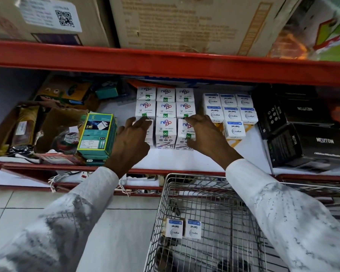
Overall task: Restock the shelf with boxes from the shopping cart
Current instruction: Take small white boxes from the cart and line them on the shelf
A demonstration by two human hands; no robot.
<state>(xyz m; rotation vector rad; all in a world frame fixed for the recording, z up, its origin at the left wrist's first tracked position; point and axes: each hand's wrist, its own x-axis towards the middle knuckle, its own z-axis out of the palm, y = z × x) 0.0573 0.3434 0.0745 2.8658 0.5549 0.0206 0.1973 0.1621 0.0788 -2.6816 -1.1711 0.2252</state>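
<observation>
White Nippo boxes (165, 112) stand in a three-by-three block on the white shelf (181, 160). My left hand (131, 140) lies flat against the block's left front box, fingers spread. At the right front box, my right hand (204, 134) presses with its fingers apart. Neither hand grips a box. To the right, a group of white Wipro Garnet boxes (231, 112) sits on the same shelf. Two more Wipro boxes (183, 228) lie in the wire shopping cart (214, 193) below.
A green charger box (97, 134) leans at the left beside cluttered cartons (47, 122). Black Neuton boxes (302, 134) fill the right. The red upper shelf rail (165, 63) with cardboard cartons (194, 22) hangs overhead. Tiled floor lies left of the cart.
</observation>
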